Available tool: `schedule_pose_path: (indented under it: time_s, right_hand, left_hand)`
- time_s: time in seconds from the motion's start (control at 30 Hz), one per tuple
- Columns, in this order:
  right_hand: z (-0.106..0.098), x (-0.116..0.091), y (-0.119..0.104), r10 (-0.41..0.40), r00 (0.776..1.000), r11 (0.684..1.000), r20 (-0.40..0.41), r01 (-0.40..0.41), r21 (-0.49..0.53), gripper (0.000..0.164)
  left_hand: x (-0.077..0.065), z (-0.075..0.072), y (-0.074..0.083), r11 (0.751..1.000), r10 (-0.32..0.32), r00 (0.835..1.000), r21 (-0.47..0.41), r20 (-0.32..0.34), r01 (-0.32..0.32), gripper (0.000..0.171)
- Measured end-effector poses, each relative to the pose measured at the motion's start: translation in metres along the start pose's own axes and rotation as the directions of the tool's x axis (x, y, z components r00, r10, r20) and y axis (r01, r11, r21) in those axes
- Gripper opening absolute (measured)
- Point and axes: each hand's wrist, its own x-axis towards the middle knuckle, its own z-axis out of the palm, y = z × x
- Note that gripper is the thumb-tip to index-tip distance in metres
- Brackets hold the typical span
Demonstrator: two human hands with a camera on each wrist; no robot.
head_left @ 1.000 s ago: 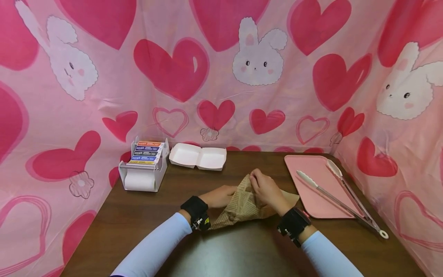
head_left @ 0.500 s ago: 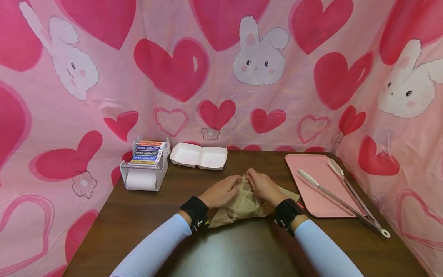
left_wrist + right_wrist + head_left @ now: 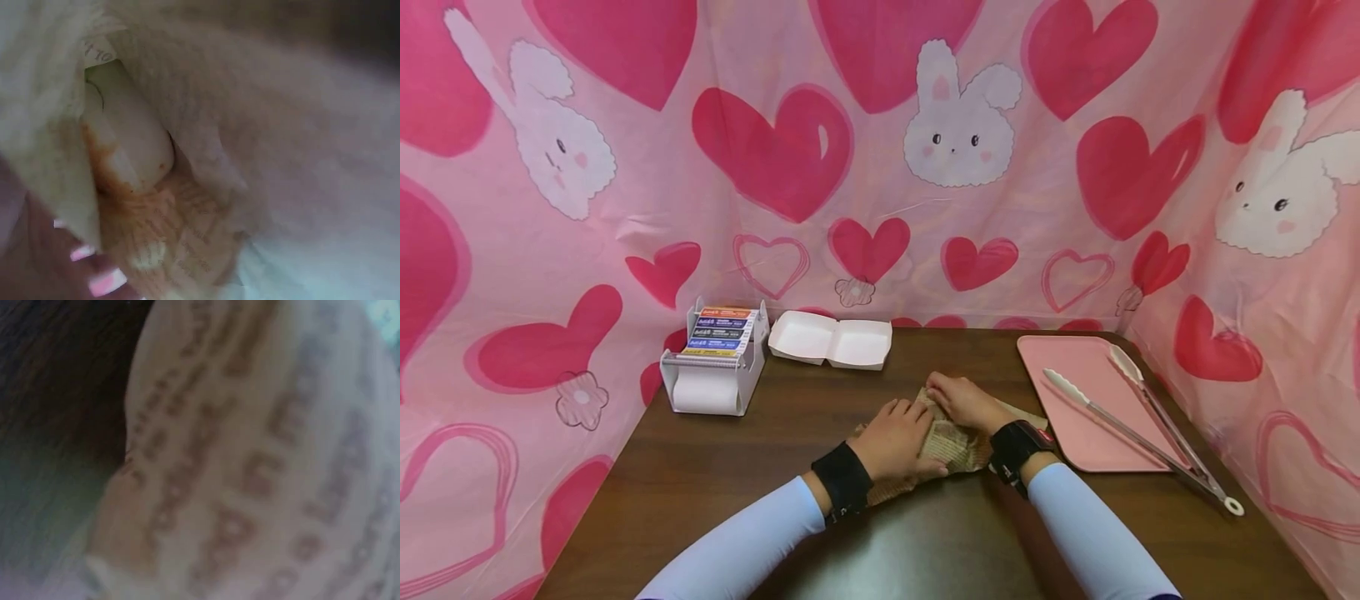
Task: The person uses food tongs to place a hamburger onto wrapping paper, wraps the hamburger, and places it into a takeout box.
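Brown wrapping paper (image 3: 953,446) with newspaper-style print lies crumpled and partly folded on the table, under both hands. My left hand (image 3: 891,442) rests over its left side, fingers extended and thumb out toward the middle. At the top fold, my right hand (image 3: 967,406) pinches the paper with curled fingers. Inside the wrap, the left wrist view shows a pale, smooth, rounded item (image 3: 128,134) with orange-brown smears; its kind is unclear. Printed paper (image 3: 250,456) fills most of the right wrist view, blurred and close.
On the right stands a pink tray (image 3: 1078,437) with metal tongs (image 3: 1131,433) lying across it. An opened white paper box (image 3: 862,343) sits at the back. Left of it is a label dispenser (image 3: 711,358) with a white roll. A patterned curtain surrounds the table.
My left hand has moved from the paper's left edge onto its top and come down over the left flap. The right hand stays on the top fold, slightly further left.
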Motion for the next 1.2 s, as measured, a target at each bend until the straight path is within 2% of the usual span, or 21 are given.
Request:
schedule_pose_path:
  time_s: [0.1,0.2,0.3,0.47,0.57,0.7,0.93,1.03,1.2]
  right_hand:
    - [0.003,0.003,0.003,0.028,0.999,1.000,0.046,-0.028,0.003,0.007]
    - [0.005,0.004,0.004,0.047,0.996,0.999,0.075,-0.047,0.004,0.007]
    - [0.006,0.003,0.004,0.056,0.995,0.998,0.079,-0.056,-0.001,0.006]
    - [0.008,0.002,0.001,0.066,0.995,0.998,0.077,-0.065,-0.013,0.006]
    - [0.009,0.002,0.000,0.078,0.994,0.997,0.081,-0.076,-0.021,0.006]
    - [0.010,0.003,-0.001,0.109,0.990,0.994,0.090,-0.108,-0.011,0.005]
    - [0.011,0.005,-0.002,0.077,0.993,0.997,0.095,-0.077,-0.008,0.010]
    - [0.010,0.004,-0.001,0.045,0.995,0.999,0.094,-0.043,-0.027,0.017]
    - [0.007,-0.002,0.002,-0.059,0.993,0.991,0.101,0.070,-0.110,0.022]
  left_hand:
    - [-0.005,0.000,-0.006,0.996,0.044,0.996,-0.075,0.073,-0.039,0.092]
    - [-0.011,-0.002,-0.014,0.984,0.088,0.983,-0.169,0.164,-0.060,0.096]
    - [-0.016,-0.003,-0.022,0.975,0.116,0.969,-0.213,0.220,-0.069,0.099]
    - [-0.021,-0.007,-0.027,0.979,0.124,0.962,-0.186,0.242,-0.079,0.098]
    - [-0.021,-0.012,-0.022,0.991,0.095,0.963,-0.118,0.253,-0.067,0.097]
    - [-0.016,-0.019,-0.010,1.000,0.023,0.971,-0.027,0.240,-0.017,0.098]
    - [-0.002,-0.017,0.008,0.995,-0.097,0.988,0.047,0.123,0.092,0.093]
    - [0.002,-0.011,0.007,0.993,-0.108,0.989,0.062,0.096,0.103,0.088]
    - [0.004,-0.002,-0.001,0.996,-0.087,0.990,-0.021,0.108,0.090,0.093]
